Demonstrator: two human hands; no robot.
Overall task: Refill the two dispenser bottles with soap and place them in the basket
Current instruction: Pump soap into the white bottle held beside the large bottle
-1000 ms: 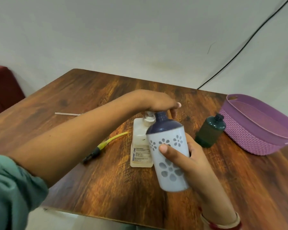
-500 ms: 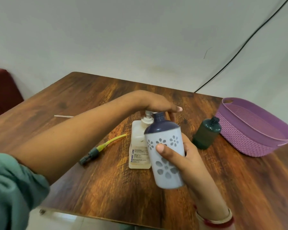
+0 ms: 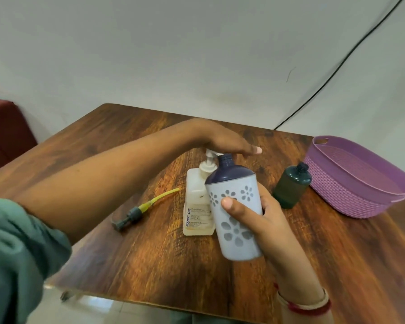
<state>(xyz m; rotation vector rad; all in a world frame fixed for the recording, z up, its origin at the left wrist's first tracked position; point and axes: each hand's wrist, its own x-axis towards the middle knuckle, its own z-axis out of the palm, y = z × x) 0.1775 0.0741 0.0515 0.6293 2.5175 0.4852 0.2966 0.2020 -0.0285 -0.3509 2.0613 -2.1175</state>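
Observation:
My right hand (image 3: 264,218) grips a white dispenser bottle (image 3: 235,213) with flower cut-outs and a dark blue top, capless, tilted and held above the table. Its open neck sits under the spout of a clear soap pump bottle (image 3: 197,202) standing just behind it. My left hand (image 3: 227,143) lies flat on that bottle's white pump head (image 3: 209,157), fingers straight. A small dark green dispenser bottle (image 3: 291,185), also capless, stands to the right, beside the purple basket (image 3: 351,195).
A green pump cap with a yellow tube (image 3: 140,210) lies on the wooden table (image 3: 150,265) left of the soap bottle. A black cable (image 3: 337,66) runs down the wall behind. A dark red seat (image 3: 5,129) is at far left.
The white bottle stays under the spout while my left hand has flattened over the pump head. The view has drifted slightly; nothing else on the table moved.

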